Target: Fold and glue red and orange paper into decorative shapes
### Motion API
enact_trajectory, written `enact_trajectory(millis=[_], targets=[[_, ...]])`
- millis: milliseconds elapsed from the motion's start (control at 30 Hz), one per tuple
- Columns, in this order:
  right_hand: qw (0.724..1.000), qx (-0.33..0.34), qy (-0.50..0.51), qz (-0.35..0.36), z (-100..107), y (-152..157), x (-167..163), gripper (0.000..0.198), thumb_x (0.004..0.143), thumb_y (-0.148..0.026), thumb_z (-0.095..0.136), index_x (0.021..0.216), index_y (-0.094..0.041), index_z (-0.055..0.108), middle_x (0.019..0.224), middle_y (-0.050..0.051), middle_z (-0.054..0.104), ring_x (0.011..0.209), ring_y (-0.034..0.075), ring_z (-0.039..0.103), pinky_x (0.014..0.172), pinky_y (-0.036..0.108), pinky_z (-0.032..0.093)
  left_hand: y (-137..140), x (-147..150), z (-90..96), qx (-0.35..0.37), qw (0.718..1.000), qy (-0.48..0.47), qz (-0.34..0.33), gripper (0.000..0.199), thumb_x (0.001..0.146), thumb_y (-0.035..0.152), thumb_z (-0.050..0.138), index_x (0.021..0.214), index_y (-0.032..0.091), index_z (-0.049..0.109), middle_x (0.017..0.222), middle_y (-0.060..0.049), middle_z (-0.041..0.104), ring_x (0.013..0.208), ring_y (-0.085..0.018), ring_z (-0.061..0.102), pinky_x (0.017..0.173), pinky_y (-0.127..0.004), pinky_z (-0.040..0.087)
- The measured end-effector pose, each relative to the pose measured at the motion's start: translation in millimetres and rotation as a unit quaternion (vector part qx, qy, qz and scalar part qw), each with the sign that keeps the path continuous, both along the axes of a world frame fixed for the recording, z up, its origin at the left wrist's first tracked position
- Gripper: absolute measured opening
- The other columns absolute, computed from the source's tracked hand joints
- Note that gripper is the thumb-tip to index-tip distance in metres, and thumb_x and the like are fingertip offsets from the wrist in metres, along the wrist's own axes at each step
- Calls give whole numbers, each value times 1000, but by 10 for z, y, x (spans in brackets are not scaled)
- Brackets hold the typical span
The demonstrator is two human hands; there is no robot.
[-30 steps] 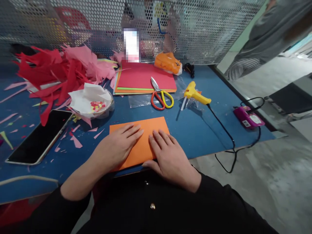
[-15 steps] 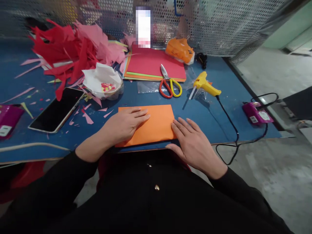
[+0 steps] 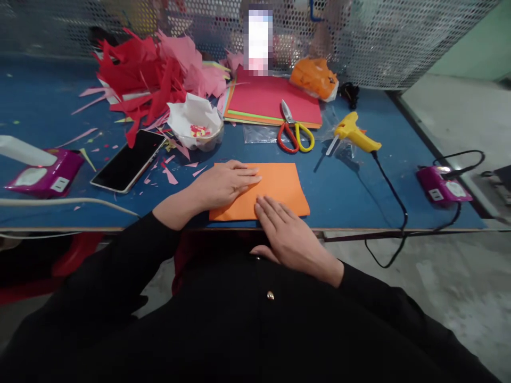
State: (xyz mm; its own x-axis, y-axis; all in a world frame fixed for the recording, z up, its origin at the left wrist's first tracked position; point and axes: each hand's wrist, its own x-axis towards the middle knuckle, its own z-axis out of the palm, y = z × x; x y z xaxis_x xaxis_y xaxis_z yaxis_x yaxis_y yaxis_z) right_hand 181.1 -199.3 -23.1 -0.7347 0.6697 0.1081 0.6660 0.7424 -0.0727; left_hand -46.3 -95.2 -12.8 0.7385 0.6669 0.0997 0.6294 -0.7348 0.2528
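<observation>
A folded sheet of orange paper [image 3: 277, 181] lies at the front edge of the blue table. My left hand [image 3: 227, 183] rests flat on its left part, fingers stretched to the right. On the paper's near edge, around the middle, lie the fingers of my right hand [image 3: 289, 234], outstretched and close together, with the thumb apart below the table edge. Neither hand grasps anything. Beyond the paper are scissors [image 3: 293, 130] with one red and one yellow handle, their tip on a stack of coloured paper [image 3: 263, 98].
A yellow glue gun [image 3: 355, 133] with a black cord lies to the right, near a purple power socket [image 3: 443, 186]. To the left are a phone [image 3: 130, 159], a bowl [image 3: 207, 138] lined with white paper, red and pink scraps [image 3: 143, 74] and another purple socket [image 3: 48, 173].
My right hand has slid left from the paper's right end to the middle of its near edge. My left hand stays on the paper. The whole view has shifted to the left.
</observation>
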Motion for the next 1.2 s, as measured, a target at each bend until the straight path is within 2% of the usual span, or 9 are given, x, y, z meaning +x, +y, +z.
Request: enact_trajectory(millis=[200,333,500,600,767,967,1100,1200], targets=[[996,-6,23,86,2,63,-409,84,100,-64,32,149,4,40,155,29,42,149,37,36,119,53,35,26,-9,-11,-17,1000,-14,6,40,102,29,41,134,22,65,144,0,62,130,-22,52,109,-38,43],[993,11,26,118,-3,81,-614,85,100,-65,28,145,5,44,149,26,52,142,36,45,121,48,32,22,-2,-18,-18,999,-27,15,39,102,29,43,132,24,66,142,-1,64,130,-22,53,108,-38,43],[990,9,47,135,-21,68,-740,82,102,-63,25,149,2,40,152,23,50,143,31,45,123,45,30,16,6,-50,-5,1000,-22,14,40,103,30,41,134,23,65,141,-1,65,130,-21,52,109,-37,42],[993,-2,47,113,-33,23,-649,80,102,-61,29,148,3,42,152,25,49,145,32,44,122,46,32,33,-1,-81,2,1000,-16,1,42,105,32,37,136,22,64,143,-2,63,133,-21,51,112,-38,40],[1000,0,24,-2,-11,-86,-204,85,100,-63,33,148,6,42,156,29,40,148,36,37,120,51,35,48,-10,-89,5,1000,-1,-26,46,106,31,30,137,19,62,147,-5,59,137,-20,49,116,-38,36],[993,74,-13,-94,-113,-236,368,76,103,-56,31,146,6,44,153,27,45,145,36,43,117,52,37,40,-7,-71,20,999,28,-41,48,105,25,27,141,17,58,149,-5,57,142,-16,45,119,-37,32],[987,89,-17,-135,-127,-312,478,74,103,-56,33,147,4,44,152,26,48,144,34,44,117,51,36,16,8,-48,24,998,42,-42,49,104,24,27,142,15,57,149,-5,57,144,-16,44,120,-37,31],[987,86,-17,-135,32,-269,428,73,104,-57,29,136,3,57,140,25,61,135,35,55,119,52,32,-40,41,-2,20,998,57,-9,49,104,34,35,144,16,54,152,-8,53,144,-21,43,121,-40,31]])
